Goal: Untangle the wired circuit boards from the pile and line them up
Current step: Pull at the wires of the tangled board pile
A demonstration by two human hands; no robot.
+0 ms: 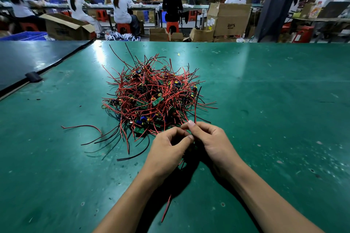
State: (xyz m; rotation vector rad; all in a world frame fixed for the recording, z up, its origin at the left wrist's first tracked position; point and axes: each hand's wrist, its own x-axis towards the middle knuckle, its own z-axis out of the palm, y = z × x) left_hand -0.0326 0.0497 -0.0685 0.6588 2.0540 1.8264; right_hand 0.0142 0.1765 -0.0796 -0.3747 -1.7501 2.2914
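A tangled pile of small green circuit boards (153, 98) with red and black wires lies on the green table (265, 100), just beyond my hands. My left hand (166, 149) and my right hand (210, 142) meet at the pile's near edge. Both pinch thin red and black wires (195, 108) that rise from between the fingers toward the pile. What hangs under the hands is hidden, apart from a red and black wire pair (166, 208) trailing below my left wrist.
Loose wire ends (91, 128) spread over the table left of my hands. A black strip with a clip (34, 77) runs along the table's left seam. Beyond the far edge stand cardboard boxes (229, 19), red stools and seated workers at benches.
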